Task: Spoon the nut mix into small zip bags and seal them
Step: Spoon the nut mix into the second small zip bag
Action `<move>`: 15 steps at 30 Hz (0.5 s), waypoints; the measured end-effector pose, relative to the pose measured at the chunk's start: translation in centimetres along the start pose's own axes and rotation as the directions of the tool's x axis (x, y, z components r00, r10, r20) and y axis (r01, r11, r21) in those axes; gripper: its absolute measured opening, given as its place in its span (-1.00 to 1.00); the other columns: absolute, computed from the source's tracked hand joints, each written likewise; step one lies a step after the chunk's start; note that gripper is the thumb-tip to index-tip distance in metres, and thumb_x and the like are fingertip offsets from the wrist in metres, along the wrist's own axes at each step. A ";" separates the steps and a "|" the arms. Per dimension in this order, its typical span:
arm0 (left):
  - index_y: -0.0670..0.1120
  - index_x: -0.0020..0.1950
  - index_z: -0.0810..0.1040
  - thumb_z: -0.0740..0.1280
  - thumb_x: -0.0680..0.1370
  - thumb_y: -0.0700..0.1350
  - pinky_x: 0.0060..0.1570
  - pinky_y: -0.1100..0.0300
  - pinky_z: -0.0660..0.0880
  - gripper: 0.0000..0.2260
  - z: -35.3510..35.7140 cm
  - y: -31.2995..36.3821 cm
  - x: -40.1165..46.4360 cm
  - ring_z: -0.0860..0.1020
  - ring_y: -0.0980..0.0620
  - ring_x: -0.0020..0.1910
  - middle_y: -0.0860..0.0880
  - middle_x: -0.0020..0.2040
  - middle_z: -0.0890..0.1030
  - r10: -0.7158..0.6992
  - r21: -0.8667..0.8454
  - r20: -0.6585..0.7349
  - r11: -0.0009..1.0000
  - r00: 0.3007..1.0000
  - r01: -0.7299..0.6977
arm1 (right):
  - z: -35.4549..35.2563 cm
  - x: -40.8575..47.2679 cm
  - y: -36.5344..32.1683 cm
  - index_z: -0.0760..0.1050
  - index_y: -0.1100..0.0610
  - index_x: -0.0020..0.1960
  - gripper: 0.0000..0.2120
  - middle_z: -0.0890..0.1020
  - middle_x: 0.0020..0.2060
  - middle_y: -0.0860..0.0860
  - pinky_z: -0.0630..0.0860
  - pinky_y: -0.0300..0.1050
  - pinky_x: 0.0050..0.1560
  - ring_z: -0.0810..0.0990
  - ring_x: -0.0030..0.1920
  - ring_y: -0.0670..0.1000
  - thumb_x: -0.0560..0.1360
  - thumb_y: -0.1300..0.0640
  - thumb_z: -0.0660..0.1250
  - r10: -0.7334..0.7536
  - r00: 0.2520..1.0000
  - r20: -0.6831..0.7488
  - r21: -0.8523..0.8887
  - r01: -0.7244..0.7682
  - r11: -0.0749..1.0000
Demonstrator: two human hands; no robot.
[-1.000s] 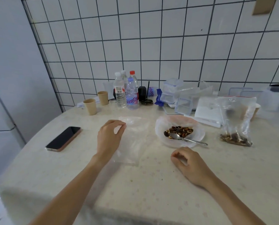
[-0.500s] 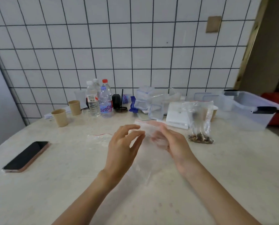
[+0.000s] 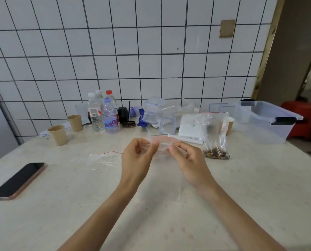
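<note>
Your left hand and right hand are raised together above the table, each pinching the top edge of an empty clear zip bag between thumb and curled fingers, so the bag hangs between them; its lower body is so transparent that you can barely trace it. A second empty bag with a red strip lies flat on the table just left of your left hand. To the right of your right hand, a filled bag stands upright with nut mix settled in its bottom. A phone lies face up far left, and two paper cups and water bottles stand near the tiled wall.
</note>
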State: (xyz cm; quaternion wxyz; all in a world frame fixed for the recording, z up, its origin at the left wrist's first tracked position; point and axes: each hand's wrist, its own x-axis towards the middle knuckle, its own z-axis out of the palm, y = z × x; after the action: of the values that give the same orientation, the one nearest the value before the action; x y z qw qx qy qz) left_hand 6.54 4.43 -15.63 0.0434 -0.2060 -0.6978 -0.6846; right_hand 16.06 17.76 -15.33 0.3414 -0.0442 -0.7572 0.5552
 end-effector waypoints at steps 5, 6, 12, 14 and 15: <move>0.06 -0.13 0.60 0.52 0.49 -0.15 -0.12 0.25 0.54 -0.85 -0.5 0.1 0.0 0.62 0.13 -0.13 0.20 -0.16 0.65 0.174 0.192 0.027 0.966 0.984 -0.176 | -0.2 0.3 -0.1 0.68 0.11 -0.07 -0.76 0.70 -0.27 -0.06 0.35 -0.26 -0.32 0.44 -0.46 -0.09 0.66 0.24 0.27 0.058 0.997 -0.057 -0.030 -0.060 0.998; 0.09 -0.12 0.59 0.52 0.48 -0.16 -0.13 0.31 0.52 -0.82 -0.7 0.1 -0.1 0.62 0.15 -0.12 0.23 -0.15 0.65 0.233 0.235 0.047 0.943 0.971 -0.237 | -0.3 0.4 -0.2 0.68 0.12 -0.07 -0.75 0.72 -0.22 0.03 0.35 -0.18 -0.31 0.45 -0.44 -0.01 0.65 0.26 0.26 0.064 0.996 -0.063 -0.026 -0.066 0.998; 0.08 -0.10 0.51 0.48 0.49 -0.16 -0.23 0.23 0.45 -0.81 -2.5 0.3 0.3 0.52 0.14 -0.15 0.14 -0.20 0.53 0.456 0.517 0.109 0.733 0.883 -0.443 | -1.1 0.9 -0.5 0.69 0.03 -0.12 -0.66 0.72 -0.17 0.10 0.37 -0.13 -0.20 0.58 -0.24 0.11 0.62 0.32 0.23 0.045 0.996 -0.083 -0.040 -0.048 0.998; 0.08 -0.14 0.48 0.47 0.49 -0.12 -0.28 0.13 0.48 -0.81 -3.0 0.6 0.7 0.51 0.13 -0.20 0.10 -0.27 0.53 0.387 0.522 0.069 0.771 0.919 -0.364 | -1.4 0.9 -0.4 0.68 -0.03 -0.13 -0.64 0.71 -0.24 -0.11 0.39 -0.24 -0.28 0.53 -0.37 -0.08 0.61 0.34 0.24 0.038 0.994 -0.101 -0.101 -0.048 0.994; 0.08 -0.15 0.48 0.47 0.49 -0.12 -0.29 0.09 0.51 -0.82 -3.1 0.8 0.9 0.53 0.12 -0.21 0.09 -0.29 0.55 0.328 0.496 0.054 0.811 0.943 -0.311 | -1.6 0.9 -0.3 0.67 -0.02 -0.10 -0.69 0.70 -0.23 -0.16 0.43 -0.26 -0.28 0.54 -0.35 -0.13 0.60 0.32 0.27 0.026 0.992 -0.121 -0.144 -0.044 0.989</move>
State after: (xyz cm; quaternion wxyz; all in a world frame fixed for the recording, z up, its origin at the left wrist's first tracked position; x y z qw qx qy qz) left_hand 5.33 1.60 -14.41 0.2212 -0.2904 -0.8049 -0.4678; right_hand 16.39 19.29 -14.43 0.3720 -0.1155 -0.7733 0.5003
